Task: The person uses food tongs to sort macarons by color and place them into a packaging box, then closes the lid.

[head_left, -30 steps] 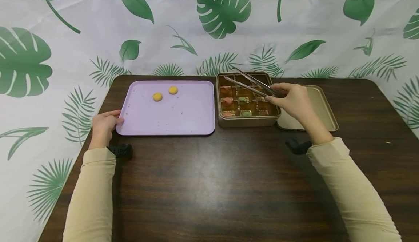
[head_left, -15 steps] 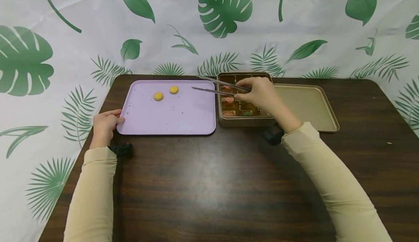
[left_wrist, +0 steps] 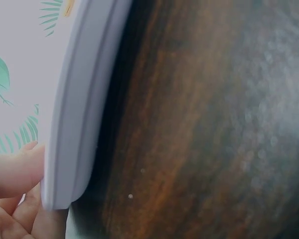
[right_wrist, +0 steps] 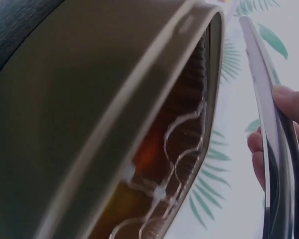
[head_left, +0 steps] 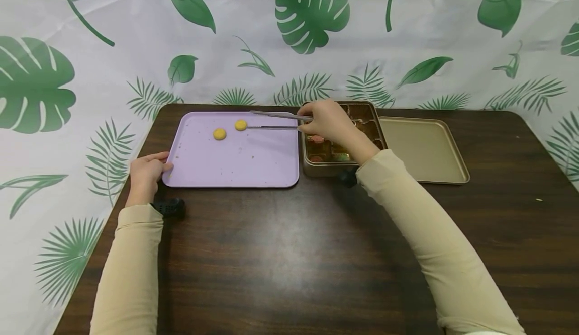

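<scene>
My left hand [head_left: 146, 175] pinches the left edge of a lilac tray [head_left: 235, 166]; in the left wrist view the thumb [left_wrist: 20, 172] lies against the tray's rim [left_wrist: 82, 114]. My right hand [head_left: 327, 121] holds metal tongs [head_left: 273, 128] over the tray's right part, their arms spread apart. The tips are near one round yellow cookie [head_left: 240, 124], and a second yellow cookie [head_left: 219, 134] lies to its left. Below my right hand stands a gold tin [head_left: 325, 170] with a divided insert, partly hidden by hand and sleeve. In the right wrist view the tongs [right_wrist: 274, 134] show beside the tin [right_wrist: 139, 99].
A gold lid [head_left: 420, 149] lies flat to the right of the tin. Small wrapped pieces with red and green [head_left: 316, 139] sit in some tin compartments. Crumbs dot the tray. A leaf-print cloth [head_left: 203, 38] hangs behind the dark wooden table [head_left: 280, 254].
My right hand has moved left with the tongs, from over the tin's right side to its left edge, bringing the tips over the tray near the cookie. My left hand stays put.
</scene>
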Demonstrator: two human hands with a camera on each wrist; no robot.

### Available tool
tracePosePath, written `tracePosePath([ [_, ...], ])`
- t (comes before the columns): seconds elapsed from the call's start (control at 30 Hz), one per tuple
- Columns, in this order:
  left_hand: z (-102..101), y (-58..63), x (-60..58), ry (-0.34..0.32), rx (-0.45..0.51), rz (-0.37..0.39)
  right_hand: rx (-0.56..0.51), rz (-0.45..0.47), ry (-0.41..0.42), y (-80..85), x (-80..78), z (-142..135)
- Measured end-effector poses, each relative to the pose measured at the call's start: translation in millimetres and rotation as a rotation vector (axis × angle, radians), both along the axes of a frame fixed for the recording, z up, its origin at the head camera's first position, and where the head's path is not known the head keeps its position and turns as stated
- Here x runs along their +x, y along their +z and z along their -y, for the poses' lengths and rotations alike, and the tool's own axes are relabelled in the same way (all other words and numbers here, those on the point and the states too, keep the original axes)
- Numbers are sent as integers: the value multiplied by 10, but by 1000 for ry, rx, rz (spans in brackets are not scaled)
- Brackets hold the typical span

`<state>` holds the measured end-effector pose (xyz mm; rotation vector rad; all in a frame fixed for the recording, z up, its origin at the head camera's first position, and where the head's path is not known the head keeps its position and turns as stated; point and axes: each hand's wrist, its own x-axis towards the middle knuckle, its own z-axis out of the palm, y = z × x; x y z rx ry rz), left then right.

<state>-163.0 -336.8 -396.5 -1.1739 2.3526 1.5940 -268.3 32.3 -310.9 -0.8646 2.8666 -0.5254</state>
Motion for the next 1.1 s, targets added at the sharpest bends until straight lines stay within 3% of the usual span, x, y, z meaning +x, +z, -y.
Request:
tracePosePath([
  [0.4, -23, 1, 2, 2, 14, -20, 84, 66, -17, -132, -52, 370],
  [0.73, -28, 5, -5, -3, 14, -21, 100, 55, -66, -211, -69, 485],
  [1.1, -10, -9, 4, 7, 36, -17, 99, 59, -59, -252, -47, 531],
])
